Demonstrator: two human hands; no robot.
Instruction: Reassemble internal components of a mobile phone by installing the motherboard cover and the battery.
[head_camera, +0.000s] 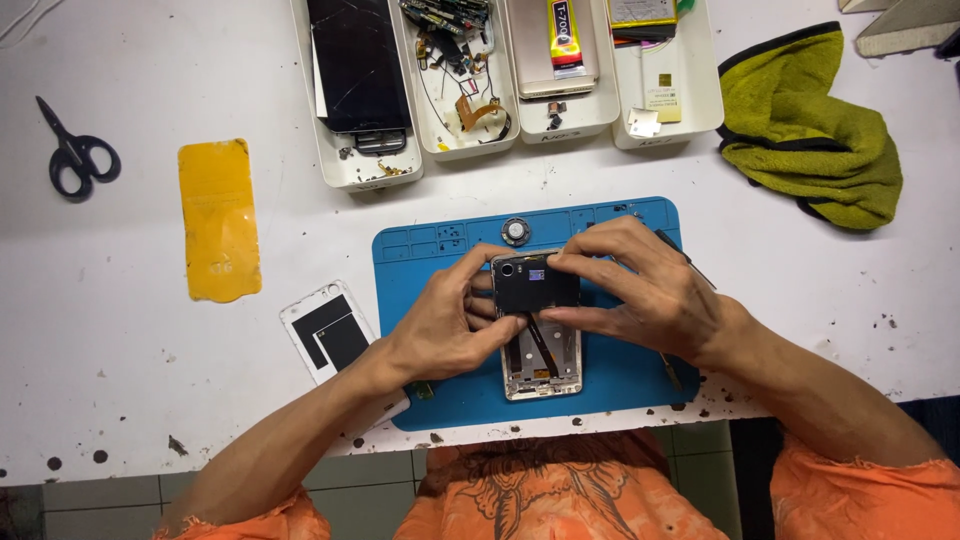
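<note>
Seen from above, both of your hands meet over an opened smartphone lying on a blue repair mat at the near edge of the white tabletop. Your left hand pinches the left edge of a dark circuit board at the phone's top end. Your right hand grips the board's right side between thumb and fingers, with what may be a thin tool tucked in it. A round silver part sits on the mat just beyond. A white back cover lies left of the mat, near a yellow film and scissors. White trays of parts line the far edge, beside a green cloth.
</note>
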